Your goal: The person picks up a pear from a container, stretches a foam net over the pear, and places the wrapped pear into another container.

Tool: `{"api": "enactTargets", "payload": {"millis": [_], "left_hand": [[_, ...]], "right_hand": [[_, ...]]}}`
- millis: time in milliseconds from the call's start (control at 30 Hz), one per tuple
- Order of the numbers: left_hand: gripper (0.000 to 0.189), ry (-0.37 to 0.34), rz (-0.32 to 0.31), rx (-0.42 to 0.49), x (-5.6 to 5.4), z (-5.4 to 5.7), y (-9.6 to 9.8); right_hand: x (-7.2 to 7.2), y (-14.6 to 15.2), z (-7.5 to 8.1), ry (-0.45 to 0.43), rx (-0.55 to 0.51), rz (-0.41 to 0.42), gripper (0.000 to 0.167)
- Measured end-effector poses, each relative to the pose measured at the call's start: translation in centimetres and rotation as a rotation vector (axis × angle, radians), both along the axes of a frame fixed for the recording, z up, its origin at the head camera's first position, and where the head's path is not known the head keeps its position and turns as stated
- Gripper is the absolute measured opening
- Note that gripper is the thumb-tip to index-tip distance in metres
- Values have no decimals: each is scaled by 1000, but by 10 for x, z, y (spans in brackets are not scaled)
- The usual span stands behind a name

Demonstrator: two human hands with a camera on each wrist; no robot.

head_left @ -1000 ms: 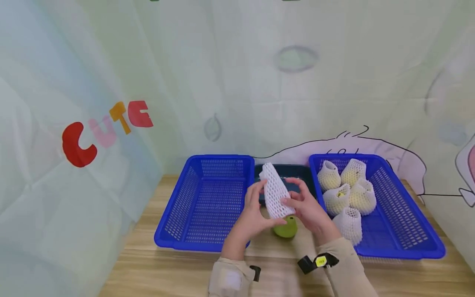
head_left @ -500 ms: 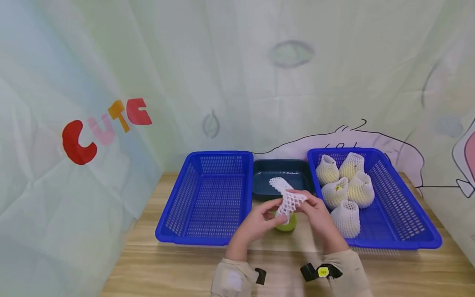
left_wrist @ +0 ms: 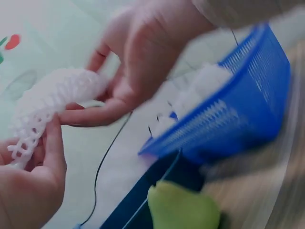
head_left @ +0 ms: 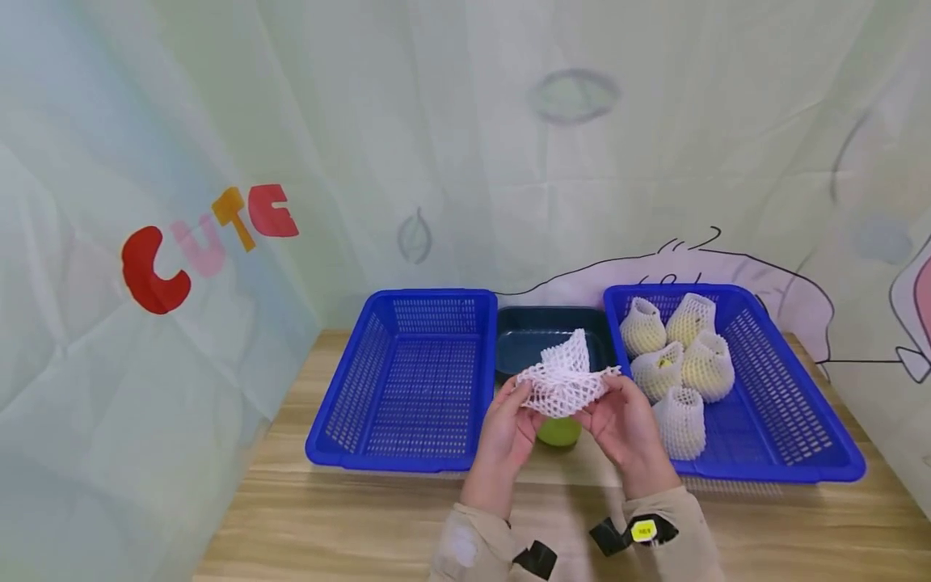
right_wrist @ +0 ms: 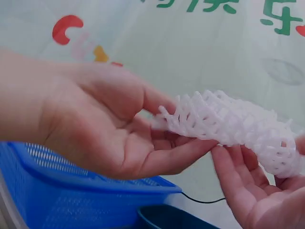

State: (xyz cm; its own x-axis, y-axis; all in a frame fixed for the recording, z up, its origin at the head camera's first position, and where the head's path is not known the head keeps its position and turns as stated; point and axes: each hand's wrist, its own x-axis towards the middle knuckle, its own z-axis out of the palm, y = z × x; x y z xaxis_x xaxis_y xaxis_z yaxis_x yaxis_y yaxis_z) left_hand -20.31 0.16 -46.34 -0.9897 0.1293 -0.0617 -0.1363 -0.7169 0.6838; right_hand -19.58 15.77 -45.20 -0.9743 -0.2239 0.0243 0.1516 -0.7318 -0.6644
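Observation:
Both hands hold a white foam net sleeve point(head_left: 563, 390), its mesh spread wide between them, above the table. My left hand point(head_left: 505, 432) pinches its left edge between thumb and fingers. At the opposite edge, my right hand point(head_left: 627, 428) grips the mesh the same way. In the right wrist view the foam net point(right_wrist: 228, 121) appears bunched up, with the fingertips of both hands meeting beneath it. Below the hands a bare green pear point(head_left: 558, 433) stands on the table, its top hidden by the net in the head view. The left wrist view shows the pear point(left_wrist: 181, 207) unwrapped.
On the right, a blue basket point(head_left: 793, 404) holds several pears point(head_left: 708, 368) in white foam nets. A second blue basket point(head_left: 425, 396) stands on the left, with a dark teal tray point(head_left: 520, 335) between the two. A printed curtain point(head_left: 465, 162) hangs behind the wooden table point(head_left: 327, 517).
The net was a long upright tube a second ago; it has been lowered, folded over and spread sideways. Both hands have turned, palms more upward. The pear has stayed put.

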Motion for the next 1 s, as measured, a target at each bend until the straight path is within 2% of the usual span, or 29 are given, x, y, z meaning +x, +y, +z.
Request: {"api": "enactTargets", "payload": {"millis": [100, 167, 267, 367, 433, 500, 567, 667, 733, 767, 867, 1000], "left_hand": [[13, 52, 29, -185, 1, 1, 2], [14, 109, 62, -347, 1, 2, 2], [16, 207, 82, -534, 1, 3, 2], [15, 283, 88, -629, 2, 3, 3], [15, 286, 102, -660, 2, 2, 3], [16, 238, 106, -617, 2, 1, 2], [14, 162, 85, -474, 2, 1, 0], [13, 45, 24, -166, 3, 1, -3], [15, -7, -28, 9, 4, 2, -4], [16, -24, -52, 60, 4, 2, -4], [18, -50, -102, 132, 5, 2, -4], [19, -32, -149, 101, 5, 0, -4]], "right_hand": [[3, -5, 2, 30, 158, -22, 18], [4, -8, 1, 63, 335, -60, 7], [4, -13, 0, 102, 590, -94, 34], [4, -15, -1, 121, 779, -78, 64], [4, -15, -2, 124, 821, -76, 63], [4, -15, -3, 83, 750, -111, 47], [4, -12, -4, 42, 601, -148, 27], [5, -5, -4, 11, 303, -117, 27], [6, -1, -4, -1, 173, -55, 29], [6, 1, -5, -11, 122, -26, 30], [7, 5, -5, -78, 25, 13, 28], [8, 5, -4, -133, -33, 37, 26]]}}
